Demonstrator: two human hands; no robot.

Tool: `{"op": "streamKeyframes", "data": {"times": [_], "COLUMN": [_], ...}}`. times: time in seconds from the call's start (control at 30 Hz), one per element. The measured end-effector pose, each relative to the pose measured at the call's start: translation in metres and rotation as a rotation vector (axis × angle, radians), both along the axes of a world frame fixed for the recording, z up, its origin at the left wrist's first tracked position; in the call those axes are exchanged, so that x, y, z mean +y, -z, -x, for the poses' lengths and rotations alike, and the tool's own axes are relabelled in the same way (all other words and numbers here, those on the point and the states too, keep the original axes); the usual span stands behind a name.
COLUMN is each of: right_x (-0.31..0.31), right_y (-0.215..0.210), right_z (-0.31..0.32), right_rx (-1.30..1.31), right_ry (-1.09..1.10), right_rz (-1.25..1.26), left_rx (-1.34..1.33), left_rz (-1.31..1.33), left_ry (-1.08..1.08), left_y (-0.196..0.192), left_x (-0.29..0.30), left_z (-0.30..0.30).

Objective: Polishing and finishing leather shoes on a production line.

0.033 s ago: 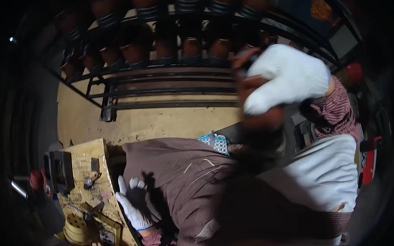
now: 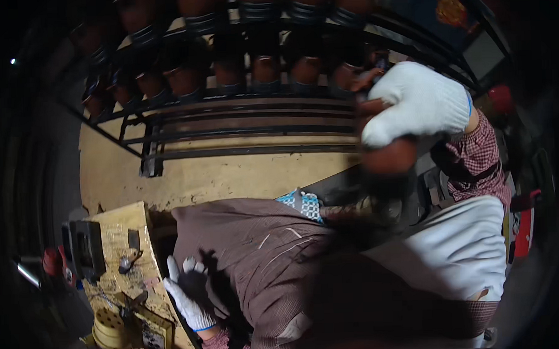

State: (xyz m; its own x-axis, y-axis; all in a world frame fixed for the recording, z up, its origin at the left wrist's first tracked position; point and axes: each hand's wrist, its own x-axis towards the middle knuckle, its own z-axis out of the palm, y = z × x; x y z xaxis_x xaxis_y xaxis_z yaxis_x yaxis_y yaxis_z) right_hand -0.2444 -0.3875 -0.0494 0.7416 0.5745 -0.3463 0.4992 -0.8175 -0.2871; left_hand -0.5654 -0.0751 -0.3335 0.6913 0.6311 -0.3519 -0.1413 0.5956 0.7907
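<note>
In a white knit glove, my right hand (image 2: 415, 105) is closed round a brown leather boot (image 2: 391, 157), held up before the rack at the right. The boot is blurred and partly hidden behind the glove; its lower end is dark. My left hand (image 2: 188, 294), gloved in white too, lies beside the edge of the yellowish workbench (image 2: 139, 225). Its fingers are apart and I see nothing in them. Over my lap lies a brown cloth (image 2: 245, 243), with a white cloth (image 2: 460, 245) on the right.
Across the far side runs a black metal rack (image 2: 254, 152) bearing rows of brown boots (image 2: 230, 74). On the workbench stand a yellowish cup with a holed top (image 2: 110, 328), a small brush-like tool (image 2: 128, 260) and a dark block (image 2: 86, 249). A red object (image 2: 523, 233) is at the far right.
My right hand has moved a little to the right with the boot. The view has shifted slightly. My left hand stays beside the workbench edge.
</note>
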Motion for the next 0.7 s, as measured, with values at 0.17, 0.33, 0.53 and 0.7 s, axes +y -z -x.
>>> {"op": "streamKeyframes", "data": {"times": [0.17, 0.33, 0.53, 0.7], "right_x": [-0.134, -0.254, -0.212, -0.153], "right_y": [0.059, 0.155, 0.187, 0.196], "right_z": [-0.074, -0.137, -0.151, -0.156], "right_rx": [-0.363, -0.684, -1.058, -0.706], "right_ry": [0.417, 0.438, 0.539, 0.385], "right_rz": [0.415, 0.373, 0.170, -0.057], "left_rx": [0.087, 0.222, 0.199, 0.086], "left_rz": [0.103, 0.018, -0.056, -0.020], "left_ry": [-0.050, -0.159, -0.143, -0.105], "left_y": [0.008, -0.018, -0.029, -0.023], "left_x": [0.010, 0.024, 0.014, 0.002], "left_z": [0.010, 0.006, 0.012, 0.001]}}
